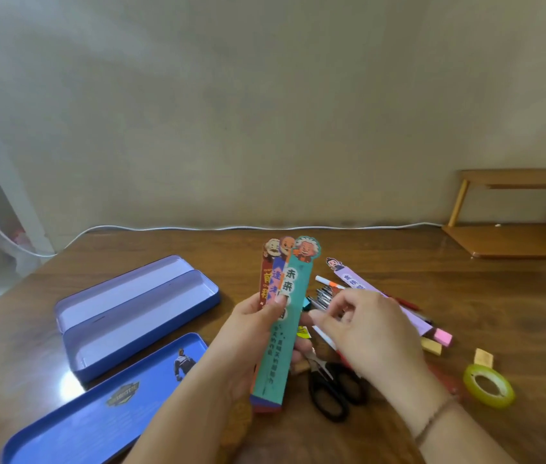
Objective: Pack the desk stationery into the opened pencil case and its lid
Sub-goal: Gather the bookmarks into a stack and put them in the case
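My left hand [258,333] holds three fanned bookmarks [290,296] upright, a teal one in front of a blue one and a red one. My right hand [365,333] hovers with fingers spread over the stationery pile, holding nothing. A purple bookmark [353,279] lies on the pile beyond my right hand. The opened blue pencil case [137,316] sits at left, holding nothing, and its lid [97,410] lies printed side up in front of it. Black scissors [331,386] rest under my right wrist.
Pens [326,283], erasers [439,339], a small yellow note [303,331] and a roll of green tape [489,385] lie on the wooden desk at right. A wooden shelf [519,239] stands at the back right. A white cable [198,228] runs along the desk's far edge.
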### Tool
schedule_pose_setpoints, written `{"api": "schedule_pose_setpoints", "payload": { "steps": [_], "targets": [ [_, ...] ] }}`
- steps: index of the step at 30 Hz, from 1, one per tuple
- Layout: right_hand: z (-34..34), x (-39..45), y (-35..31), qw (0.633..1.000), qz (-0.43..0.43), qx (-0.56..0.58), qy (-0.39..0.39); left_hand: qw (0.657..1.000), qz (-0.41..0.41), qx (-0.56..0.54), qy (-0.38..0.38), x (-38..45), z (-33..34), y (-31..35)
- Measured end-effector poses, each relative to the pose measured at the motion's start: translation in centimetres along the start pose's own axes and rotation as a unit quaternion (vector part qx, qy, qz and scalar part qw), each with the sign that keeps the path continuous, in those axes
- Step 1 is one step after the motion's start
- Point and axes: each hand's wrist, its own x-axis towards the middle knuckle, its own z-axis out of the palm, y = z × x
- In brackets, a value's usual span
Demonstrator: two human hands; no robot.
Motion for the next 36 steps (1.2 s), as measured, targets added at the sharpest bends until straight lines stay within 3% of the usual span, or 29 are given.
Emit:
{"api": "schedule_pose_setpoints", "payload": {
  "steps": [3, 6, 14, 16, 18, 19, 20, 21, 22, 25, 30, 33, 36],
  "targets": [
    [-2.1, 0.9, 1.4, 0.987, 0.065, -0.145, -0.003, 1.000, 0.015, -0.023, 0.007, 0.0, -0.3, 0.2],
    [-2.5, 1.4, 2.7, 0.970, 0.126, -0.202, -0.040, 0.999, 0.017, -0.036, 0.017, 0.0, -0.4, 0.1],
    [-2.1, 2.3, 3.8, 0.977, 0.134, -0.157, -0.048, 0.999, -0.012, -0.036, 0.029, 0.3, -0.4, 0.1],
    [-2.6, 2.6, 4.3, 0.988, 0.128, -0.085, -0.016, 0.998, -0.022, -0.047, 0.030, 0.4, -0.4, 0.0],
    [-3.9, 2.7, 4.5, 0.988, 0.112, 0.110, -0.008, 0.998, -0.026, -0.044, 0.034, 0.3, -0.3, -0.1],
    [-4.7, 2.5, 4.3, 0.960, 0.112, 0.256, -0.035, 0.998, -0.026, -0.041, 0.035, 0.3, -0.3, -0.1],
    [-5.3, 2.1, 3.8, 0.909, 0.113, 0.393, -0.078, 0.998, -0.027, -0.042, 0.032, 0.2, -0.1, -0.1],
    [-5.6, 1.7, 3.3, 0.859, 0.111, 0.486, -0.116, 0.998, -0.031, -0.043, 0.026, 0.1, 0.1, -0.1],
    [-5.5, 1.4, 2.9, 0.834, 0.105, 0.522, -0.144, 0.998, -0.039, -0.043, 0.018, 0.0, 0.4, -0.1],
    [-3.3, 0.9, 2.0, 0.861, 0.099, 0.474, -0.154, 0.997, -0.074, -0.032, -0.008, -0.3, 0.6, -0.3],
    [-0.2, 0.2, 0.9, 0.910, 0.081, 0.400, -0.074, 0.996, -0.074, -0.012, -0.050, -0.4, 0.5, -0.6],
    [0.5, -0.1, 0.4, 0.964, 0.030, 0.262, -0.029, 0.997, -0.053, 0.005, -0.052, -0.5, 0.8, -0.6],
    [0.2, 0.8, 1.2, 0.992, 0.006, 0.127, 0.010, 0.998, -0.046, -0.008, -0.030, -0.4, 0.8, -0.5]
  ]
}}
